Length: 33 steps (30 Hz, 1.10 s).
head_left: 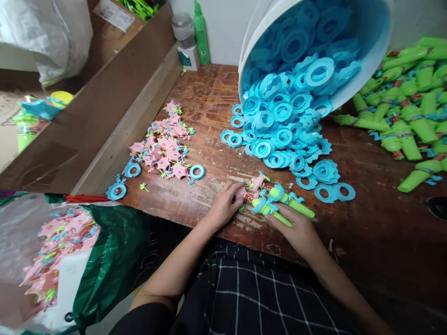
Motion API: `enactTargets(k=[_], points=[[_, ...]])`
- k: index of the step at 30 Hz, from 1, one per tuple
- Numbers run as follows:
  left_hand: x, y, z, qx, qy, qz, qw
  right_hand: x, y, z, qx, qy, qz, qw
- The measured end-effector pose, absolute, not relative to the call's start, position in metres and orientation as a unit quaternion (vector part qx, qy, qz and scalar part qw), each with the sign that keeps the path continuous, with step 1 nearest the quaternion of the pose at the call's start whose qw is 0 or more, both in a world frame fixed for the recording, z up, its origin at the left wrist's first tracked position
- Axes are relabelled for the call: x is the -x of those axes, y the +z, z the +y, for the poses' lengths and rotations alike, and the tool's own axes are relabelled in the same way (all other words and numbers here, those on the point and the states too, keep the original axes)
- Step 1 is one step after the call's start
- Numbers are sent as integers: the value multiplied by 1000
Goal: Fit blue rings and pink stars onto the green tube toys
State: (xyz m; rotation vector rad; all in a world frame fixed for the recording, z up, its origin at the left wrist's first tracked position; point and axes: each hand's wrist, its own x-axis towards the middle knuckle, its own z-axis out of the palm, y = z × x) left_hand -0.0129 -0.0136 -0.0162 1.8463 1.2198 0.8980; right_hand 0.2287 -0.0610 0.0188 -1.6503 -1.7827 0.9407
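Right hand closed on two green plastic toy sticks with blue ring heads at lower centre of the frame; left hand pinching a pink star-shaped plastic piece just beside them. Best done holding the sticks steady on the brown wooden table, seating the star squarely and pressing straight.

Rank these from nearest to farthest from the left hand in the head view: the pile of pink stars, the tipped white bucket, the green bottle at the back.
1. Pile of pink stars, up and left of the left hand.
2. Tipped white bucket, upper right.
3. Green bottle, at the back wall.
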Motion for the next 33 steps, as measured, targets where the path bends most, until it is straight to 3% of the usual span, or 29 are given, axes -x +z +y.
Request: enactTargets(k=[21, 26, 33], points=[[18, -19, -9, -715, 361, 441, 405, -232, 24, -59, 585, 279, -722, 243], [19, -19, -9, -722, 358, 434, 403, -231, 45, -53, 590, 312, -728, 158], [21, -19, -6, -732, 360, 413, 405, -185, 123, -28, 565, 90, -811, -119]])
